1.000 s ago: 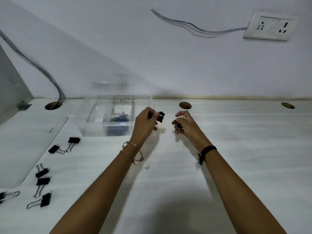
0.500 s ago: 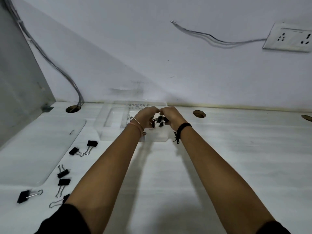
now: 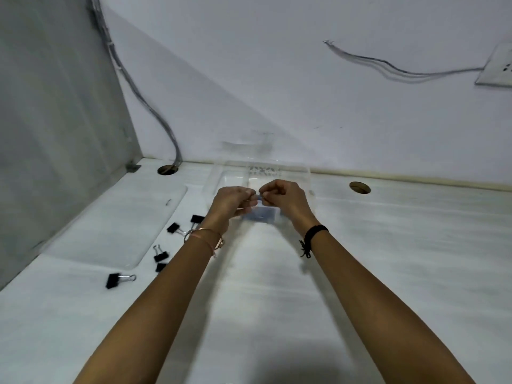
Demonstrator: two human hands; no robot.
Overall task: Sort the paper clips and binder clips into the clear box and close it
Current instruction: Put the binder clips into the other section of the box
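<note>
Clear box [image 3: 306, 176]: open at the worktop's [image 3: 388, 245] far edge, blue paper clips [image 3: 260, 214] inside.
Hands: left hand [image 3: 231, 200] and right hand [image 3: 285, 196], apart a second ago, now meet over the box; fingers pinch something small, blurred.
Binder clips [image 3: 173, 228]: several remain at left beside the lid [image 3: 116, 231].
Meaning: drop-off likely; sorting unfinished.

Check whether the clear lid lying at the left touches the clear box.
Apart. The head view shows a strip of bare white table between the lid and the box, with binder clips lying near it.
</note>
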